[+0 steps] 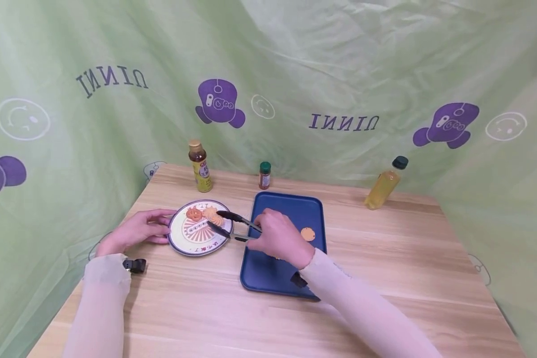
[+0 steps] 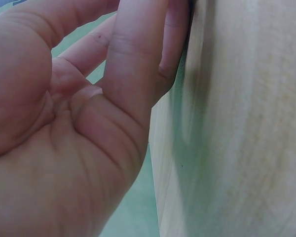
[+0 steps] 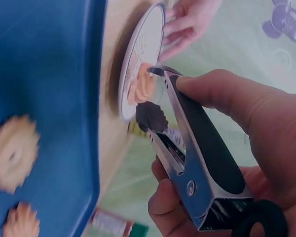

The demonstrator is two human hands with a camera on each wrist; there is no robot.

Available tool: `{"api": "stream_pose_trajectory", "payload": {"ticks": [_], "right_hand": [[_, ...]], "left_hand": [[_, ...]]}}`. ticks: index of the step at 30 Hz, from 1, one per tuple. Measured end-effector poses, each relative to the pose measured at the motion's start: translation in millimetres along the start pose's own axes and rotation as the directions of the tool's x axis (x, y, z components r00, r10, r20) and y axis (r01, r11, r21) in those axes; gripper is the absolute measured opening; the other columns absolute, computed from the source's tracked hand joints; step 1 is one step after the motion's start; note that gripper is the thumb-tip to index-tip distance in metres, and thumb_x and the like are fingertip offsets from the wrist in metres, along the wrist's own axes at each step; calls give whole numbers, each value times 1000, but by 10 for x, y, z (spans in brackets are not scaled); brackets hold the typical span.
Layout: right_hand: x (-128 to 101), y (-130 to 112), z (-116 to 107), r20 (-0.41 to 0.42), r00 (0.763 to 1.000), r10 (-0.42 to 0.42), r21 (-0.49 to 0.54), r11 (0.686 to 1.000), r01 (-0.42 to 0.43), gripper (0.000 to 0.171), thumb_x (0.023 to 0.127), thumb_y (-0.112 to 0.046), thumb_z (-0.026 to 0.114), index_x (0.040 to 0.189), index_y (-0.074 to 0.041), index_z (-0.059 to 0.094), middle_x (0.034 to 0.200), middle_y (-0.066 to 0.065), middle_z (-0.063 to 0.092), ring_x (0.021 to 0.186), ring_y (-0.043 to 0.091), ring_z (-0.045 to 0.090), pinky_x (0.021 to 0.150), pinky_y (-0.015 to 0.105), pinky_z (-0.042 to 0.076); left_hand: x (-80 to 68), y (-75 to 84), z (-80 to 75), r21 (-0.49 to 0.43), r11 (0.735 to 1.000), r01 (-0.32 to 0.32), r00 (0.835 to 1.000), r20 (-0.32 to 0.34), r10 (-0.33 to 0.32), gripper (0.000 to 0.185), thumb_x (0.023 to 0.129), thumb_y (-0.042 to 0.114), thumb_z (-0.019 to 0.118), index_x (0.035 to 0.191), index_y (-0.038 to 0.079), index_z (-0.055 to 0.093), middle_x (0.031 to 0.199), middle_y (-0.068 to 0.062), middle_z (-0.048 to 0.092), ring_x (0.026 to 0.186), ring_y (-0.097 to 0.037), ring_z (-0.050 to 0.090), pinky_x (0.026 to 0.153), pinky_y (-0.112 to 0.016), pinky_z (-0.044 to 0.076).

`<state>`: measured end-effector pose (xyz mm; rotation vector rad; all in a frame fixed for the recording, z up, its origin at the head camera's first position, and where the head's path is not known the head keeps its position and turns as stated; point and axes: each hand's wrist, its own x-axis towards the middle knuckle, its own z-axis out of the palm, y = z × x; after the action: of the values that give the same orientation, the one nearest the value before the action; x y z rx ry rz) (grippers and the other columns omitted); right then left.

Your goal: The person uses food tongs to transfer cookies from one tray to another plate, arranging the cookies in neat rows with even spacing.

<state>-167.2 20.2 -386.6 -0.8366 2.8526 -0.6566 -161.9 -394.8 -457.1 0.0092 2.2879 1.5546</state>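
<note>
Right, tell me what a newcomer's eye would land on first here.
Probably the black-tipped tongs held in the right hand, their jaws apart at the cookies on the round plate left of the dark blue tray. Next, the green curtain behind the table, with its purple cartoon prints.

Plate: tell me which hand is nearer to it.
Left. The left hand is at the left edge of the plate; the right hand is farther off, above the tray, with only its tongs extending over the plate.
</note>
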Motion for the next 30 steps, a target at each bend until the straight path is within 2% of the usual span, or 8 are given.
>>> {"api": "stream_pose_trajectory", "payload": {"ticks": [5,8,16,24,30], "right_hand": [[177,-248,150,-7,995,-102,-47,994,101,35,88,-34,92,103,-4,83,92,4,66,78,18,56,61,27,46],[283,-378,244,4,992,-124,-56,991,124,34,89,-36,91,102,-6,82,93,1,65,78,16,55,60,24,42],[434,-539,383,23,994,-107,-97,989,109,35,89,-39,91,105,-8,82,94,1,66,78,15,57,60,24,44],[449,-543,411,37,996,-76,-91,993,80,37,89,-39,92,106,-7,82,95,1,66,81,16,58,61,26,46],[467,-537,426,44,996,-78,-116,990,83,33,90,-40,91,99,-11,78,94,0,64,82,17,59,61,26,45]], "left_hand": [[-19,-2,-6,-12,1000,-8,1000,2,8,73,107,1,69,171,-7,34,149,-36,53,105,-14,77,96,-35,74],[-30,-14,-9,-29,1000,-13,1000,1,13,74,107,-2,69,171,-8,33,150,-37,52,104,-14,78,96,-35,74],[-39,-19,-11,-36,999,-27,1000,10,28,73,107,-3,67,171,-10,32,147,-36,55,104,-13,78,96,-36,74],[-8,-2,19,-54,998,-41,999,17,42,72,106,-5,66,170,-10,33,140,-29,58,102,-14,79,96,-37,74],[-11,1,24,-61,997,-45,999,13,46,73,106,-6,66,170,-12,32,136,-26,58,101,-15,79,96,-36,74]]}}
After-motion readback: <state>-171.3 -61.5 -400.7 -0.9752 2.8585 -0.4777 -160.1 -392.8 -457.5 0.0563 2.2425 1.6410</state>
